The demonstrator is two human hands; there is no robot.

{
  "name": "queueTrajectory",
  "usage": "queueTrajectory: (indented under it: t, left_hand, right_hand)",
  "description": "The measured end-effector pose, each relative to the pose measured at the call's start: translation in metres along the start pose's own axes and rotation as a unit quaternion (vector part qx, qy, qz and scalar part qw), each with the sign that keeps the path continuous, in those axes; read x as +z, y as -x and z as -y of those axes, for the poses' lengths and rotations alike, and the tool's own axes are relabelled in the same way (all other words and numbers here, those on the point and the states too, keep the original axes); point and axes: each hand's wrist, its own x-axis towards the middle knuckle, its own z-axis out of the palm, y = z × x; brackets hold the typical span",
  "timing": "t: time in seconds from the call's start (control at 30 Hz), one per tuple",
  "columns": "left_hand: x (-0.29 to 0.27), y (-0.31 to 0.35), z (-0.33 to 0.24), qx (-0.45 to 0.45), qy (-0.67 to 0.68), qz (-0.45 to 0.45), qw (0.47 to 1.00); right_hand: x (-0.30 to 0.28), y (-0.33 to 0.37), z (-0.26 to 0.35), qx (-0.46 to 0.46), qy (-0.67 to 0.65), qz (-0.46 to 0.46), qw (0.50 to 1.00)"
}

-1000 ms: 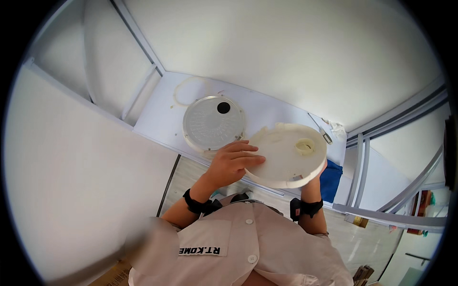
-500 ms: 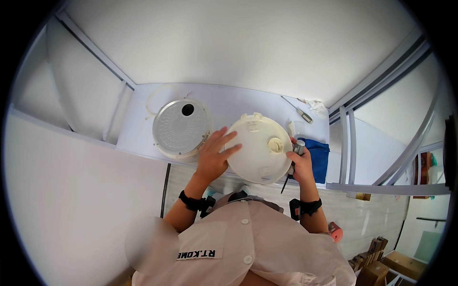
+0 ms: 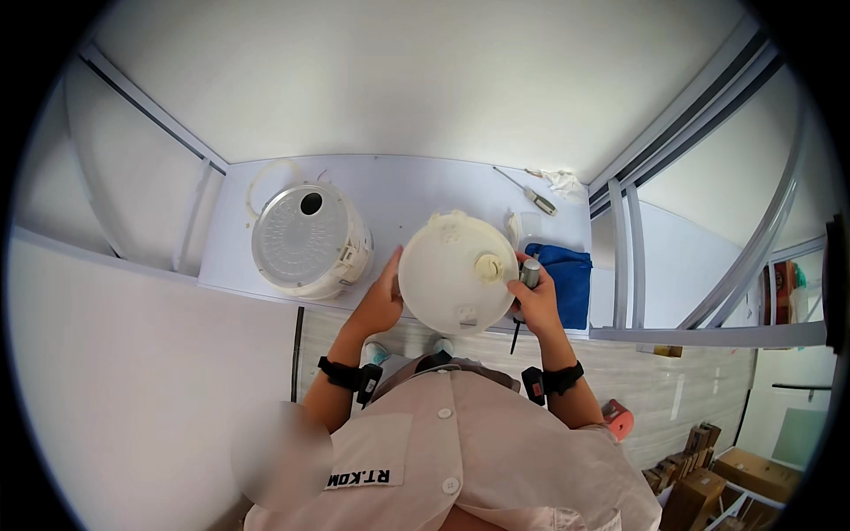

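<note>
A round, translucent white plastic cover (image 3: 447,270) with rim tabs and a cream round fitting (image 3: 489,268) is held up in front of me. My left hand (image 3: 383,296) grips its left edge, the fingers partly hidden beneath it. On the opposite edge, my right hand (image 3: 536,301) pinches the rim and also holds a screwdriver (image 3: 529,273) with a grey handle, its dark shaft pointing toward me. To the left stands a white cylindrical housing (image 3: 350,265) with a perforated silver metal top (image 3: 292,239) that has one dark round hole.
A second screwdriver (image 3: 540,202) lies at the back right of the white table (image 3: 390,186), near crumpled white tissue (image 3: 564,182). A blue cloth (image 3: 564,288) and a small clear container (image 3: 531,228) are beside my right hand. Metal frame posts (image 3: 620,252) stand right. Cardboard boxes (image 3: 695,500) sit on the floor.
My left hand has gone from lying spread over the cover's face to gripping its left edge. The right hand keeps its hold. The whole view has shifted slightly.
</note>
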Motion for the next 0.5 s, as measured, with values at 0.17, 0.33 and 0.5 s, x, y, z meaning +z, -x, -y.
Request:
queueTrajectory:
  t: [0.17, 0.33, 0.5]
  left_hand:
    - [-0.004, 0.011, -0.016, -0.165, 0.121, 0.036, 0.978]
    - [0.0, 0.013, -0.026, -0.209, 0.167, -0.017, 0.963]
    - [-0.008, 0.013, 0.027, -0.15, -0.025, -0.116, 0.982]
  right_hand:
    - [0.005, -0.001, 0.017, 0.058, 0.104, 0.056, 0.991]
    - [0.015, -0.003, 0.006, -0.009, 0.216, 0.059, 0.975]
    - [0.015, 0.002, -0.007, -0.078, 0.365, 0.106, 0.922]
